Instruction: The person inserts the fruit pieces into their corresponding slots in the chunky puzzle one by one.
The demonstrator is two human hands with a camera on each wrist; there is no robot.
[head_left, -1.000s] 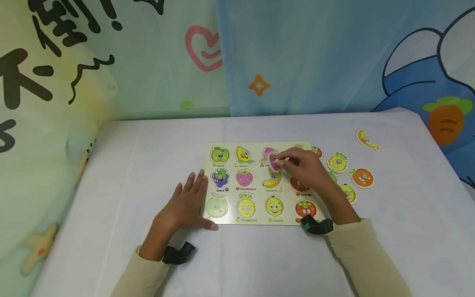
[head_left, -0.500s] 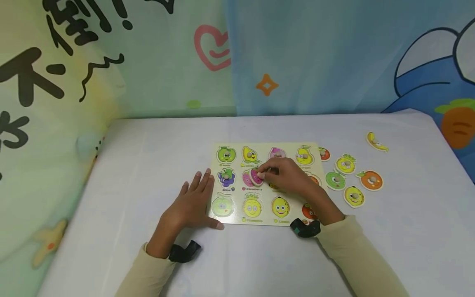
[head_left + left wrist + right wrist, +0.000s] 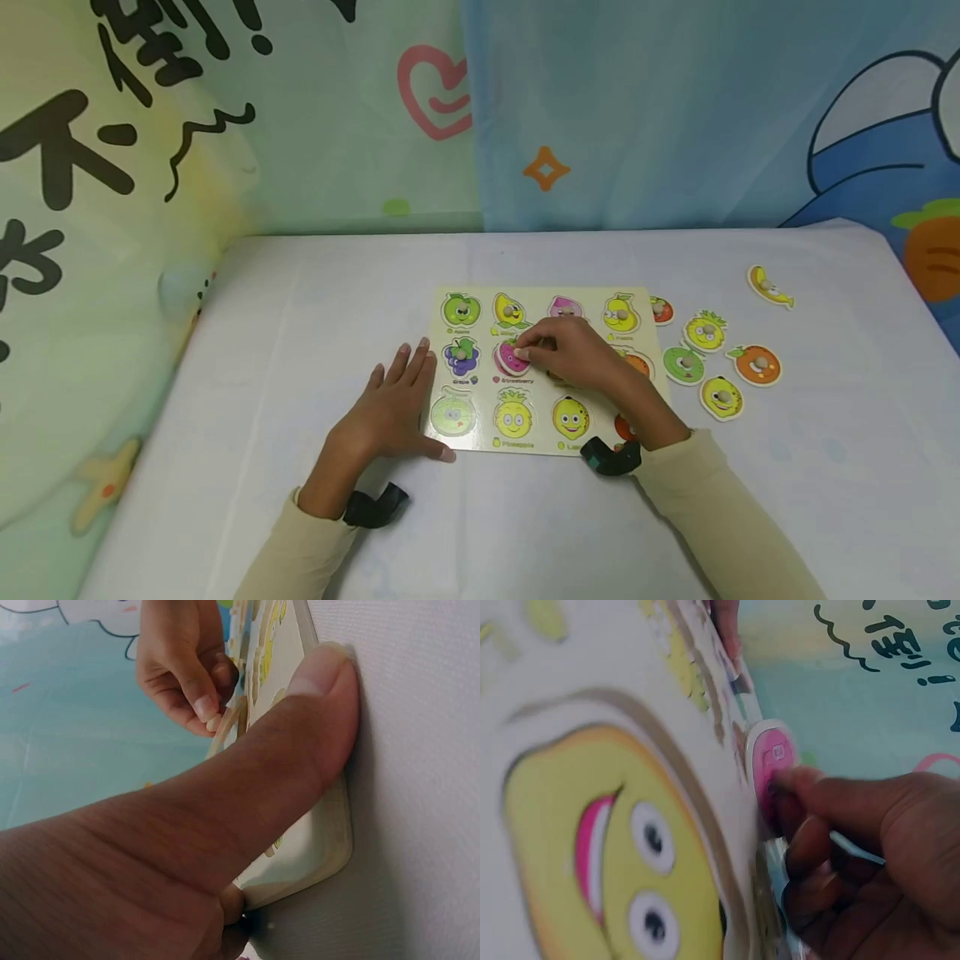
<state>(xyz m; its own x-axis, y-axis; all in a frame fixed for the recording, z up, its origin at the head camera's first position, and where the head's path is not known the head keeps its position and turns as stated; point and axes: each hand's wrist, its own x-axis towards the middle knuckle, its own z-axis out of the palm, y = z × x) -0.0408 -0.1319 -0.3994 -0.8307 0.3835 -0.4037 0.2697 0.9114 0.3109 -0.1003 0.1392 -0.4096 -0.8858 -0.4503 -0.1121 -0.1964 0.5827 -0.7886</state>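
Observation:
My right hand (image 3: pixel 576 354) pinches a pink strawberry puzzle piece (image 3: pixel 507 358) between thumb and fingers, over the strawberry spot of a pale yellow fruit puzzle board (image 3: pixel 542 423). In the right wrist view the strawberry piece (image 3: pixel 771 754) stands tilted against the board, its pink face toward the fingertips. The left wrist view has its pale edge (image 3: pixel 223 733) raised at a slant. Fingers spread, my left hand (image 3: pixel 390 412) rests along the board's left side, with the thumb (image 3: pixel 330 712) at the near corner.
Right of the board lie loose pieces: a banana (image 3: pixel 768 287), a pineapple (image 3: pixel 705 332), an orange (image 3: pixel 756 365), a lemon (image 3: pixel 722 398), a green round one (image 3: pixel 683 365) and a red one (image 3: pixel 662 310). Apple (image 3: pixel 461 310) and grape (image 3: pixel 461 357) pieces sit in the board.
My right hand has carried the strawberry piece left and down from near the top row to the strawberry spot, which it now mostly covers. The left hand keeps its place at the board.

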